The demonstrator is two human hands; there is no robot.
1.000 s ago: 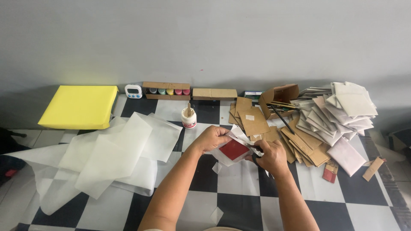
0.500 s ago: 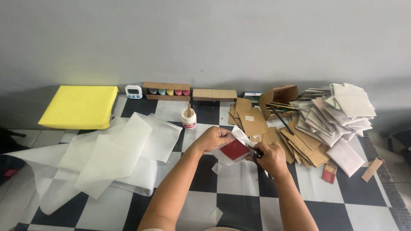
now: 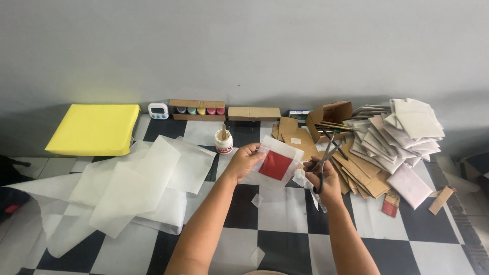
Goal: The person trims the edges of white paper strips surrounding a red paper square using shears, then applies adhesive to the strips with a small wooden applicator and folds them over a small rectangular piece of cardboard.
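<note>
We see the left hand (image 3: 246,160) pinching a thin, translucent white wrapper (image 3: 272,163) by its left edge, with a flat red square (image 3: 275,165) showing through the waxy paper; this wrapped piece is held up just above the black-and-white chequered floor (image 3: 285,244), near the middle of the view. The right hand (image 3: 326,181) is closed around the loops of a pair of metal scissors (image 3: 324,158), whose blades stand apart and point up and away beside the wrapper's right edge; a trimmed strip of the same paper hangs under this hand. To the left we see a loose spread of large translucent sheets (image 3: 132,186), soft and slightly creased, overlapping one another. Beyond them lies a flat, bright yellow rectangular block (image 3: 94,129) with crisp edges. Along the grey wall stand a small white timer (image 3: 158,110), an open cardboard tray of small coloured pots (image 3: 197,109) and a closed long cardboard box (image 3: 253,113). A small white glue jar (image 3: 223,141) with a red label band and a wooden stick in it stands just behind the left hand. On the right, flat brown cardboard pieces (image 3: 356,173) fan out in a heap, and stacked on them are pale, matt wrapped squares (image 3: 402,132)
</note>
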